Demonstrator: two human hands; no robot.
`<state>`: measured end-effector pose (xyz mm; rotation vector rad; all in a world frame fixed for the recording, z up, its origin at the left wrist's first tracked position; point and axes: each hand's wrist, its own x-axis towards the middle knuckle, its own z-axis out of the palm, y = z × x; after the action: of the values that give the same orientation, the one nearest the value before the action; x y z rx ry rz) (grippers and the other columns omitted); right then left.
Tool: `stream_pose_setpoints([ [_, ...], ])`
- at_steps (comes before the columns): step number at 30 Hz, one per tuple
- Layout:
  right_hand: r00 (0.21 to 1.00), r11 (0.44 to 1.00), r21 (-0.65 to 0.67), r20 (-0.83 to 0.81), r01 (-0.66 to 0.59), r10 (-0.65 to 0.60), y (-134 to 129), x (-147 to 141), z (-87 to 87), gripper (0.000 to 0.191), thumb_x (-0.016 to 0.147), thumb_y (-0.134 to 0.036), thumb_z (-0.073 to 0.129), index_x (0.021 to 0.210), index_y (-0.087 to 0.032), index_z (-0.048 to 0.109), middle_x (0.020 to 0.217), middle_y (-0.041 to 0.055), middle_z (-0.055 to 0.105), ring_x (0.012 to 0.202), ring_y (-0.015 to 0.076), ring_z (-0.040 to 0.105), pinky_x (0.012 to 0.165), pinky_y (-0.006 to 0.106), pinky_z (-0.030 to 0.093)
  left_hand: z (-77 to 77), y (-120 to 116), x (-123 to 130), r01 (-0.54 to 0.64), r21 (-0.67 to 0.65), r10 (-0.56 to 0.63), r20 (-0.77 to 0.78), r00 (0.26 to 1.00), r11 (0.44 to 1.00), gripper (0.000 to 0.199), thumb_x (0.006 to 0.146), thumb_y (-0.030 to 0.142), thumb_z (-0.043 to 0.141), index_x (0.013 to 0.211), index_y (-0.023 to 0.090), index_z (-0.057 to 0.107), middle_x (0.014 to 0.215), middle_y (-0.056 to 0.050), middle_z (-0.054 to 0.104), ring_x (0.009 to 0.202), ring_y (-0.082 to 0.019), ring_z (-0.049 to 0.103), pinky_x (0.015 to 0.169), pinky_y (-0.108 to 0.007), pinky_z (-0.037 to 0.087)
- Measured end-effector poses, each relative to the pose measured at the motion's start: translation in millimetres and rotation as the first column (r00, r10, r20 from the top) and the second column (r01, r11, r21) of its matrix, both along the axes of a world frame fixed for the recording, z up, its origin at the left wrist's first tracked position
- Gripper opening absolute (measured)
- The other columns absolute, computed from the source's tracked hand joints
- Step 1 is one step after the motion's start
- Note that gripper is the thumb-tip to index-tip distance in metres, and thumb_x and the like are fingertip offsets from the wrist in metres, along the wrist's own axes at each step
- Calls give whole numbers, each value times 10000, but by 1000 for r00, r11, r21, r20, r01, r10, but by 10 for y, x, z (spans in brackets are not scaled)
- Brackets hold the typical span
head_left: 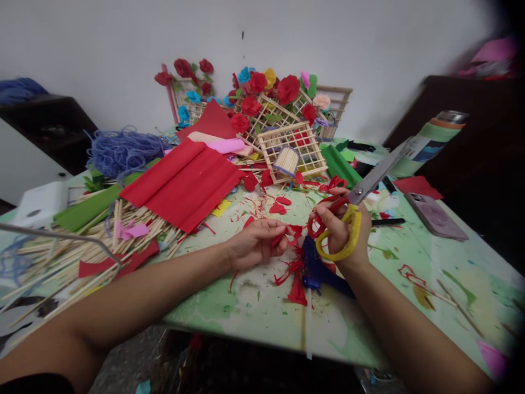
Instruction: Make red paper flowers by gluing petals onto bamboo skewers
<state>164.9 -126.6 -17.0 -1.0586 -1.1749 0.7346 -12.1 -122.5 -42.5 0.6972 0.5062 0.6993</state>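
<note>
My left hand (256,243) is closed in a pinch around a small piece of red paper (279,239), partly hidden by the fingers. My right hand (346,235) grips a pair of scissors (379,172) with one red and one yellow handle loop. Their blades point up and to the right, away from the paper. Just below and between my hands lies a blue glue gun (322,273), a white glue stick (309,323) poking out toward the table's front edge. Red paper scraps (297,290) lie around it, and cut red petals (278,208) rest farther back.
Red crepe paper (184,183) covers a pile of wooden sticks (135,219) at left, near blue cord (123,150). Stick lattices (293,148) with paper flowers (288,89) stand against the wall. A bottle (430,142) and a phone (435,215) are at right.
</note>
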Motion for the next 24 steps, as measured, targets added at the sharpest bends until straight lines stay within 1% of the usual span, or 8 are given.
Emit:
stream_pose_setpoints([
  [5, 994, 998, 15, 88, 57, -58, 49, 57, -47, 376, 710, -394, 666, 1000, -197, 528, 650, -36, 543, 524, 134, 532, 497, 284, 434, -4, 56, 17, -209, 19, 209, -6, 978, 978, 144, 692, 118, 710, 765, 124, 586, 628, 4, 590, 561, -60, 570, 578, -166, 442],
  [8, 932, 992, 81, 341, 102, -123, 106, 148, -97, 374, 735, -435, 628, 997, -173, 571, 616, -40, 496, 512, 126, 468, 501, 276, 383, -1, 146, -14, -346, 69, 346, 11, 938, 936, 121, 715, 131, 694, 782, 119, 594, 688, -16, 628, 637, -75, 609, 643, -177, 474],
  [10, 770, 985, 158, 621, 62, -148, 127, 192, -111, 407, 720, -432, 636, 1023, -164, 595, 629, -23, 523, 555, 147, 485, 574, 301, 388, 3, 209, -44, -414, 104, 414, 21, 910, 904, 114, 733, 143, 682, 811, 117, 603, 728, -28, 653, 674, -81, 620, 675, -185, 483],
  [12, 516, 979, 205, 840, -12, -170, 130, 206, -110, 472, 698, -426, 647, 1080, -154, 599, 713, 23, 594, 667, 199, 545, 690, 349, 390, 11, 263, -74, -467, 145, 468, 32, 883, 872, 123, 745, 151, 675, 840, 114, 605, 740, -32, 667, 675, -79, 620, 681, -186, 483],
  [13, 408, 978, 204, 897, -42, -169, 128, 202, -107, 500, 697, -424, 641, 1113, -150, 589, 782, 52, 624, 738, 229, 570, 742, 371, 379, 17, 283, -87, -488, 160, 489, 37, 872, 858, 129, 748, 155, 675, 846, 114, 602, 734, -31, 670, 662, -77, 616, 673, -184, 482],
  [15, 293, 985, 161, 946, -53, -139, 120, 184, -106, 523, 718, -417, 611, 1163, -146, 564, 919, 101, 649, 864, 272, 588, 807, 394, 354, 31, 307, -108, -520, 174, 520, 46, 853, 837, 134, 747, 163, 679, 836, 116, 591, 725, -28, 671, 628, -70, 605, 646, -179, 475],
  [19, 252, 997, 73, 966, -20, -66, 110, 157, -114, 526, 743, -407, 572, 1202, -154, 534, 1009, 121, 656, 930, 286, 594, 848, 399, 327, 45, 309, -126, -546, 168, 544, 62, 837, 821, 137, 737, 165, 688, 800, 117, 576, 723, -26, 671, 610, -60, 593, 635, -170, 467],
  [24, 238, 998, 57, 970, -34, -48, 98, 142, -112, 513, 748, -393, 564, 1209, -170, 535, 993, 113, 662, 917, 282, 599, 840, 389, 316, 19, 298, -110, -531, 187, 524, 88, 847, 827, 173, 706, 165, 718, 832, 123, 607, 740, -6, 654, 663, -60, 595, 702, -183, 474],
])
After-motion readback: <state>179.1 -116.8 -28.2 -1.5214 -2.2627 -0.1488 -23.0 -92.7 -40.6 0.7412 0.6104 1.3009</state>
